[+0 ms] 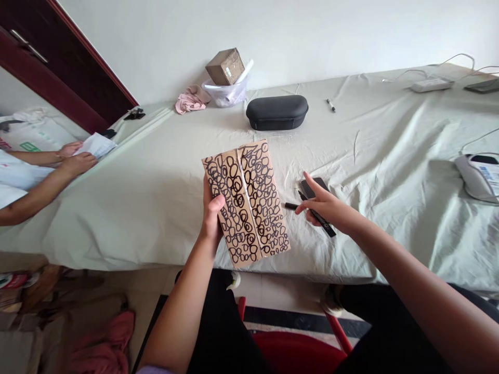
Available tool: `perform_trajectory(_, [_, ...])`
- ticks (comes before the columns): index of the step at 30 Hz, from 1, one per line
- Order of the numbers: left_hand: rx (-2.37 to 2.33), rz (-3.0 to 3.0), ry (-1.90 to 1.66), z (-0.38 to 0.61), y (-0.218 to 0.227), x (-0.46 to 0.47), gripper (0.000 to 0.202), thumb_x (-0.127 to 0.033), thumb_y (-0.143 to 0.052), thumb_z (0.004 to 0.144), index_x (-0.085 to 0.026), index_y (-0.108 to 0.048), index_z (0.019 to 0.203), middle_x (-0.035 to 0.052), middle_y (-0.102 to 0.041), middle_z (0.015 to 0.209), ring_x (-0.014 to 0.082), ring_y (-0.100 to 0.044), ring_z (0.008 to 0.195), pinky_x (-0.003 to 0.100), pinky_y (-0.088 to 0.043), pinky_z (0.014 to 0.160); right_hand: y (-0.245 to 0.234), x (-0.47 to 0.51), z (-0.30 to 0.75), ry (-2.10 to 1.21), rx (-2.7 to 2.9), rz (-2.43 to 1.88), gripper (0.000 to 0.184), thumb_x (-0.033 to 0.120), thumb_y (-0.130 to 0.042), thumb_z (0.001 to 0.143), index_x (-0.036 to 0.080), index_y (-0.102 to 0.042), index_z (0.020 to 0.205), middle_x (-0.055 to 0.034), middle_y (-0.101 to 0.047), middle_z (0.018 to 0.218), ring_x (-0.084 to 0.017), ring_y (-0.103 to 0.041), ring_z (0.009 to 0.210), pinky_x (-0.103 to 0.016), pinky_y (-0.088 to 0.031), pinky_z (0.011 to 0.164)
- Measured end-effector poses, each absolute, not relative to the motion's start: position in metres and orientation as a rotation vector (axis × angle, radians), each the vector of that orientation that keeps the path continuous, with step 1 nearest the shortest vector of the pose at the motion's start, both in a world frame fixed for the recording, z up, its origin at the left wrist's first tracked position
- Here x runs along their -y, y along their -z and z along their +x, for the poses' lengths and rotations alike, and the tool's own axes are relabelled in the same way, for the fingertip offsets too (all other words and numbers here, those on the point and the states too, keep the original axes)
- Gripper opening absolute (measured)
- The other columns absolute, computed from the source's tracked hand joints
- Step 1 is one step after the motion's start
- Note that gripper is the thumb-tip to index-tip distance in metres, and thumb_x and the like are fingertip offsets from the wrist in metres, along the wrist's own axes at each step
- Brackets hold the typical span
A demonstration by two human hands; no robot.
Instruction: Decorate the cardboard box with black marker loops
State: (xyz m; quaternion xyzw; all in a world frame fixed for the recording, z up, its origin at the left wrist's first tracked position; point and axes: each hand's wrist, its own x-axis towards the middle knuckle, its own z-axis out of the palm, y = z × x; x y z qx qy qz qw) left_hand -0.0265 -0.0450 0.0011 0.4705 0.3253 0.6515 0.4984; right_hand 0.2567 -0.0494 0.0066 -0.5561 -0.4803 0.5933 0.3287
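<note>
My left hand (212, 213) grips the left side of a cardboard box (249, 208), thumb on its front and the other fingers behind. Black hand-drawn loops cover the face of the box, and a pale strip of tape runs down its middle. To the right, my right hand (322, 202) hovers over the cloth with its index finger and thumb stretched apart. An uncapped black marker (327, 227) lies slanted under that hand, partly hidden by the fingers. Its black cap (290, 206) is by the thumb, and a dark phone-like flat thing (320, 183) is just behind the hand.
A black hard case (277, 112) sits behind the box on the cloth-covered table (156, 208). Farther back are a pink cloth (192, 98), a plastic basin (226, 97) with a small carton (225, 66), and another pen (331, 105). At left, another person's hands (80, 161) hold paper.
</note>
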Motion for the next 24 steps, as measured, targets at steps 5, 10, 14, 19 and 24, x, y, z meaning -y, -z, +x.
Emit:
perform_trajectory(5, [-0.753,1.165,-1.574,-0.028,0.002,0.043,0.071,-0.056,-0.069,0.085,-0.032,-0.051,0.149,0.0083,-0.069,0.138,0.0359,-0.052,0.145,0.051,-0.052,0.114,-0.013,0.045,0.264,-1.596,1.145,-1.227,0.022,0.031,-0.06,0.088,0.016,-0.061,0.105,-0.0118,-0.072,0.091,-0.018,-0.063,0.049,-0.027,-0.042,0.038])
perform_trajectory(10, [-0.767,1.208,-1.594,-0.027,-0.001,0.041,0.07,-0.054,-0.069,0.085,-0.033,-0.051,0.149,0.0054,-0.061,0.15,0.035,-0.046,0.15,0.051,-0.044,0.123,-0.015,0.045,0.265,-1.777,1.075,-0.94,0.045,0.026,-0.072,0.077,0.02,-0.053,0.117,-0.0127,-0.075,0.104,-0.026,-0.075,0.071,-0.033,-0.056,0.057])
perform_trajectory(14, [-0.758,1.22,-1.6,-0.026,-0.003,0.041,0.067,-0.056,-0.069,0.084,-0.033,-0.054,0.145,0.0058,-0.062,0.149,0.0355,-0.047,0.15,0.051,-0.042,0.124,-0.013,0.051,0.258,-1.651,1.188,-0.939,0.037,0.027,-0.077,0.086,0.025,-0.047,0.108,-0.0046,-0.074,0.091,-0.02,-0.07,0.059,-0.027,-0.049,0.052])
perform_trajectory(19, [-0.779,1.216,-1.581,-0.027,0.001,0.04,0.069,-0.056,-0.068,0.084,-0.033,-0.053,0.147,0.0067,-0.065,0.144,0.0337,-0.047,0.15,0.05,-0.037,0.128,-0.014,0.055,0.251,-1.616,1.246,-0.937,0.037,0.06,-0.057,0.102,0.024,-0.049,0.105,-0.0015,-0.069,0.071,-0.014,-0.053,0.04,-0.026,-0.037,0.042])
perform_trajectory(24, [-0.811,1.246,-1.569,-0.029,0.002,0.039,0.075,-0.061,-0.069,0.083,-0.035,-0.051,0.151,0.0056,-0.062,0.15,0.0348,-0.043,0.153,0.053,-0.035,0.129,-0.017,0.058,0.251,-1.523,1.239,-0.971,0.047,0.058,-0.05,0.104,0.021,-0.055,0.131,-0.0004,-0.063,0.061,-0.012,-0.036,0.039,-0.025,-0.023,0.04])
